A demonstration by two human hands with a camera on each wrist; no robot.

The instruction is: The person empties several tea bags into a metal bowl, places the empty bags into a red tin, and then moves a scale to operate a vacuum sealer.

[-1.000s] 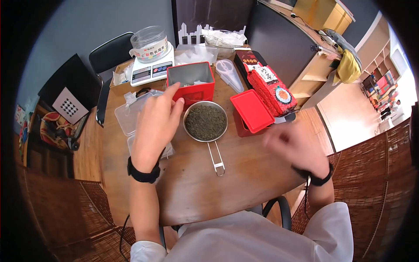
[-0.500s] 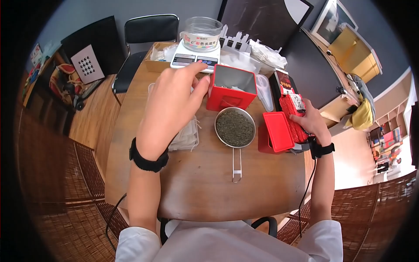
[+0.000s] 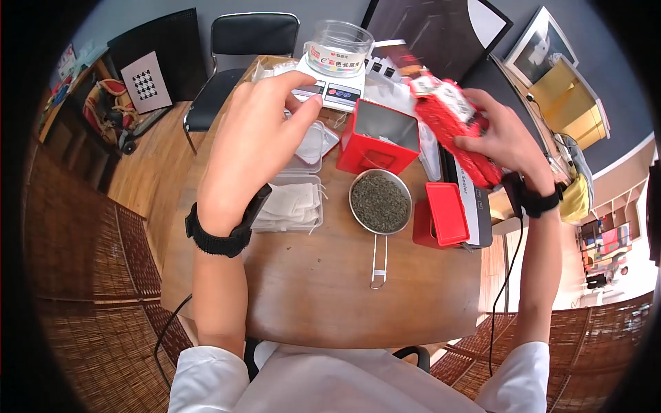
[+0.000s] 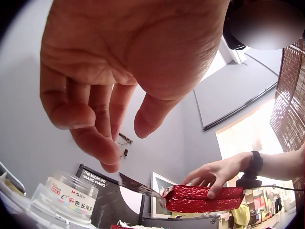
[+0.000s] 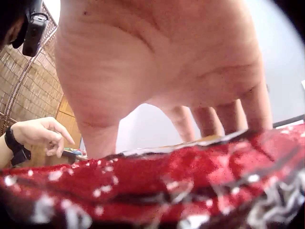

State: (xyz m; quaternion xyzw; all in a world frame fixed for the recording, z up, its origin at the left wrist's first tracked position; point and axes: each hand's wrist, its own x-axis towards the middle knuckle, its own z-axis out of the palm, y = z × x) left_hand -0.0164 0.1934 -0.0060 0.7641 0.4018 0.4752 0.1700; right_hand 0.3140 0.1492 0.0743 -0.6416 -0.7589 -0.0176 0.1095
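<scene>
My right hand (image 3: 506, 138) grips a red foil bag of tea (image 3: 441, 127) with a white label, thumb on the near side and fingers over the far side. The bag is tilted and held up over the table's right back part; it fills the lower right wrist view. My left hand (image 3: 255, 138) hovers left of an open red tin (image 3: 368, 155), fingers loosely bent and holding nothing. In front of the tin is a small metal pan (image 3: 379, 273) full of dark dried leaves (image 3: 379, 202). A smaller red tin (image 3: 447, 213) with its lid tilted sits right of the pan.
A white scale (image 3: 344, 95) bears a clear plastic jar (image 3: 337, 55) at the back. White drawstring bags (image 3: 289, 206) fill a clear box at the left. A black sealer (image 3: 475, 213) lies at the table's right edge, and a black chair (image 3: 255, 34) stands behind.
My right hand moved to the red foil bag, took hold of it and lifted it off the sealer, up and toward the back. My left hand stays raised near the tin.
</scene>
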